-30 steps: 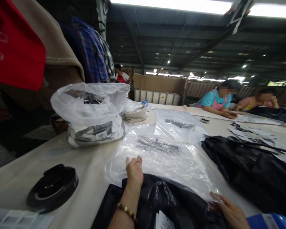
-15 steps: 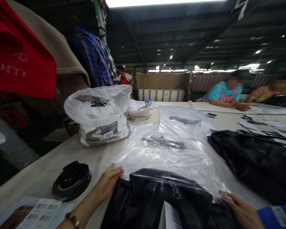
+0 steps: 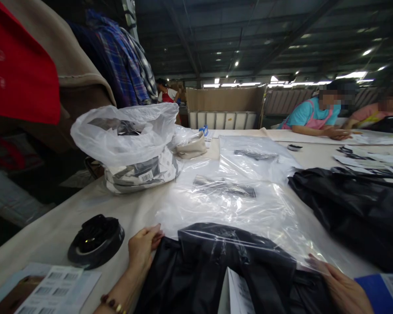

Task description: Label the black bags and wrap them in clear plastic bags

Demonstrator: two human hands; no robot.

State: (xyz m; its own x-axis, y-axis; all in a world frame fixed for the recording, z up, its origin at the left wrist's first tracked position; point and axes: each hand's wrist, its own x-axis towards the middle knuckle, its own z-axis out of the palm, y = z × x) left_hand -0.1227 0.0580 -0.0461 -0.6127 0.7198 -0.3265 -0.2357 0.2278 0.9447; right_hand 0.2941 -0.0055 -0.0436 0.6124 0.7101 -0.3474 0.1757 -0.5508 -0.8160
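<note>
A black glossy fabric item [image 3: 196, 279], perhaps a garment, lies in front of me with a folded white tag [image 3: 234, 294] on it. Its far end is under or inside a clear plastic bag [image 3: 183, 209]. My left hand [image 3: 143, 248], with a beaded bracelet, is closed with curled fingers at the bag's left edge, beside the black item. On the right edge, my right hand [image 3: 342, 281] pinches the same bag between thumb and fingers. The bag's opening edge stretches between the two hands over the black fabric.
Left: a tape roll [image 3: 94, 242], barcode label sheets [image 3: 57, 290] and a white plastic bag of tags [image 3: 127, 139]. Right: more black fabric [image 3: 350, 213]. Beyond lie another clear bag [image 3: 249, 144] and paper strips [image 3: 373, 159]. Two people lean on the table at far right; another stands behind.
My left hand's fingers have curled from nearly straight to closed at the bag's edge. My right hand has shifted slightly right, and the bag lies a little further over the black item.
</note>
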